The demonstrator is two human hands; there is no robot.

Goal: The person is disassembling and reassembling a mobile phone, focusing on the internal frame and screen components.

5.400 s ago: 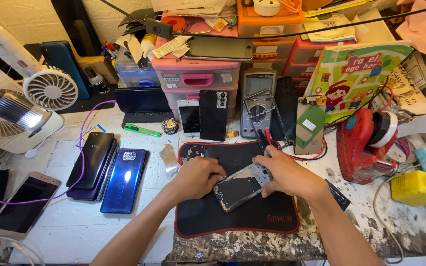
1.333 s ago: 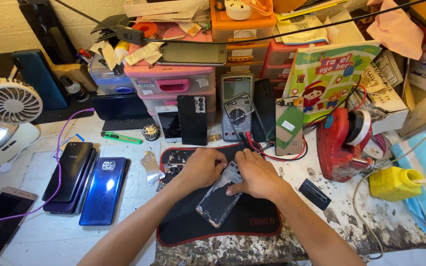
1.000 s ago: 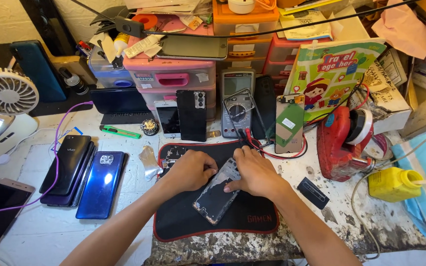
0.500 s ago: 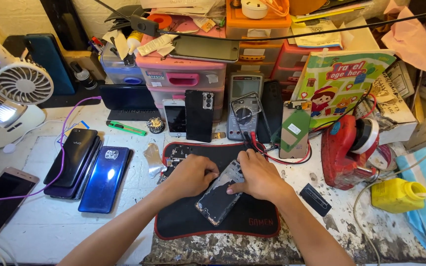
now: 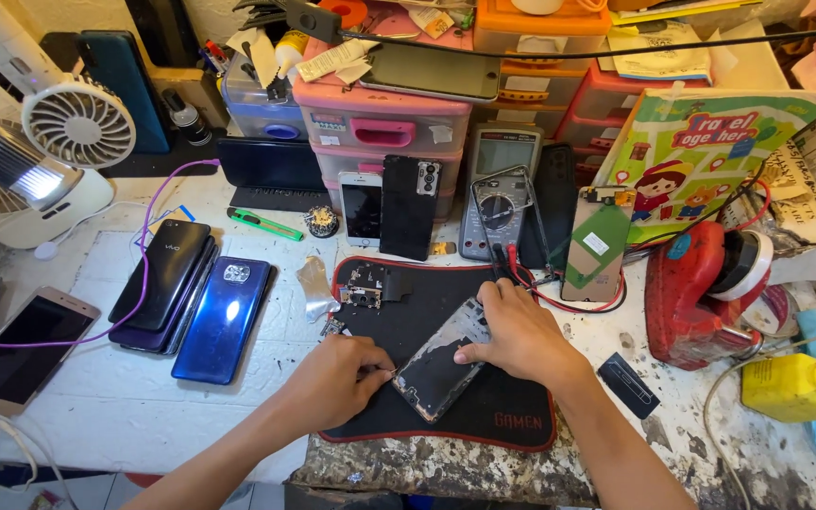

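An opened phone point(image 5: 444, 370) is laid tilted on the black mat point(image 5: 512, 425) near the bench's front edge. It's pinned down by the right hand point(image 5: 519, 332), fingers together and flat on its upper edge. The left hand point(image 5: 332, 382) is pinched shut on a thin tool (too small to make out) right at the phone's left side. A blue phone point(image 5: 224, 318) is parked toward the bench's left edge, a multimeter point(image 5: 499, 194) at the back.

white workbench point(image 5: 96, 416), black mat point(image 5: 512, 425), blue phone point(image 5: 224, 316)
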